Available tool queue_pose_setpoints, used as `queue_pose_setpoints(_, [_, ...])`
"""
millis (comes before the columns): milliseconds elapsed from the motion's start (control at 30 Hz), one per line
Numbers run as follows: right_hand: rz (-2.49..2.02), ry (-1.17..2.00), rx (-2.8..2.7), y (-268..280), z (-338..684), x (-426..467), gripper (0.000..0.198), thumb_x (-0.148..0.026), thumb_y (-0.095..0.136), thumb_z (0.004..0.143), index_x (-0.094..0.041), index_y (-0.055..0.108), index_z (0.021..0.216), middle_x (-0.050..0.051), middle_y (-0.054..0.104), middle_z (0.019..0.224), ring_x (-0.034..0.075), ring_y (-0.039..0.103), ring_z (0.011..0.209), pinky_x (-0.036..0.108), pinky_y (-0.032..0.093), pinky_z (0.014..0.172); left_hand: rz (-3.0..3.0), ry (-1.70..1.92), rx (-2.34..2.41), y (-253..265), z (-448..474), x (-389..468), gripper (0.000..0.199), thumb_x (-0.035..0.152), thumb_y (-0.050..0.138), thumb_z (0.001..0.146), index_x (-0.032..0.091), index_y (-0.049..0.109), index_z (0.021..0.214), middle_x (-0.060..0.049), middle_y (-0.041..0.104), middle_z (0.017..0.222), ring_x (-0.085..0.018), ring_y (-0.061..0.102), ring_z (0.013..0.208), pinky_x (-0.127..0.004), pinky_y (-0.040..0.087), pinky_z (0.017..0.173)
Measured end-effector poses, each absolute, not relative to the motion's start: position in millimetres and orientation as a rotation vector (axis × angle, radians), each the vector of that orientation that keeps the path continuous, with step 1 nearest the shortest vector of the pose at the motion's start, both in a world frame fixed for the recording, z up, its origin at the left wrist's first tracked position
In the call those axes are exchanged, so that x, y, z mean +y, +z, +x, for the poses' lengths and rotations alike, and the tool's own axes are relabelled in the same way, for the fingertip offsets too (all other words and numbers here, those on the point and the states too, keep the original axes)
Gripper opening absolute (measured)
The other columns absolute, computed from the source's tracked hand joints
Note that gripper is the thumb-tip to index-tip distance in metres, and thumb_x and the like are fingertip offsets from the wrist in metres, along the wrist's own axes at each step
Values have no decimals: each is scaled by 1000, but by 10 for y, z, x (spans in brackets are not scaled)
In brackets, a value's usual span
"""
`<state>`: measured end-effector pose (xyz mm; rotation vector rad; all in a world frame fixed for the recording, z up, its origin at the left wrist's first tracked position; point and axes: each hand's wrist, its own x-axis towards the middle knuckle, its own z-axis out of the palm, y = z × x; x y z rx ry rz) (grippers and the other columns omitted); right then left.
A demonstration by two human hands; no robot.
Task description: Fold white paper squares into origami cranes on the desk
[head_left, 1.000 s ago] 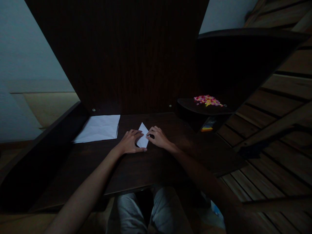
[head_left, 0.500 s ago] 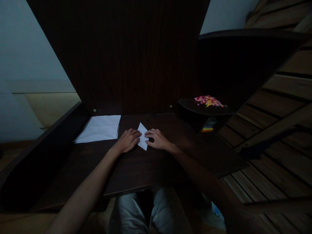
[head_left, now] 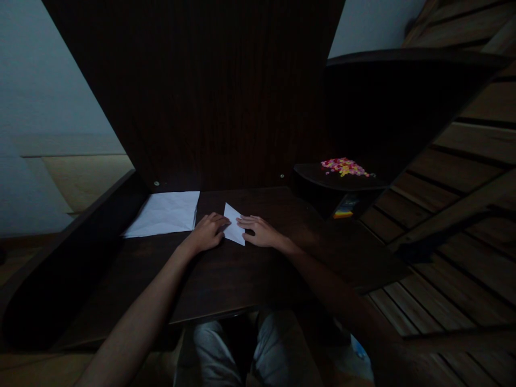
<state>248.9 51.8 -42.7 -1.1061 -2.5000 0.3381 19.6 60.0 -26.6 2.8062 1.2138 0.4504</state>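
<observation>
A small piece of folded white paper (head_left: 234, 228), pointed at top and bottom, lies on the dark desk between my two hands. My left hand (head_left: 208, 232) grips its left edge, fingers bent and thumb tucked close below them. From the other side my right hand (head_left: 260, 231) holds the paper's right edge, its fingers reaching over the top and its thumb lower down, a little apart from them. The exact contact under the fingertips is hard to make out in the dim light.
White paper sheets (head_left: 163, 214) lie at the desk's back left. On a small corner shelf (head_left: 310, 173) at the right sits a pile of pink, red and yellow bits (head_left: 344, 166). A colourful object (head_left: 344, 208) stands below it. A dark panel (head_left: 226, 97) rises behind the desk.
The folded paper has turned slightly, its upper point shifting left and its lower point right. My left hand has moved a little to the left, uncovering more of the paper.
</observation>
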Motion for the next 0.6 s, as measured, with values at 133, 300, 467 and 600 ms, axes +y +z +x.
queue_pose_setpoints(133, [-1103, 347, -2504, -435, 2489, 515, 46, -22, 55, 84, -17, 57, 130, 10, 49, 140, 24, 41, 135, 46, 30, 113, 2794, 480, 1217, -230, 210, 578, 36, 17, 48, 80, 18, 62, 113, -10, 66, 115, -27, 56, 109, -45, 44, 94])
queue_pose_setpoints(300, [-1101, 329, -2502, -458, 2493, 514, 45, -24, 56, 85, -20, 57, 130, 9, 49, 141, 24, 41, 135, 48, 30, 112, 2779, 559, 1231, -243, 211, 593, 33, 21, 40, 88, 15, 61, 113, -11, 67, 114, -28, 57, 106, -47, 45, 92])
queue_pose_setpoints(467, [-1108, 324, -2524, -443, 2489, 504, 47, -28, 58, 85, -18, 56, 131, 9, 48, 142, 26, 40, 135, 47, 30, 112, 2737, 720, 1254, -285, 223, 604, 38, 25, 40, 90, 14, 54, 123, -12, 64, 120, -27, 57, 111, -46, 42, 100])
queue_pose_setpoints(600, [-1103, 342, -2519, -415, 2476, 488, 49, -30, 59, 85, -18, 54, 133, 10, 47, 142, 26, 39, 136, 46, 30, 113, 2703, 855, 1237, -314, 256, 583, 43, 31, 45, 90, 15, 47, 130, -13, 59, 127, -27, 55, 116, -46, 39, 105])
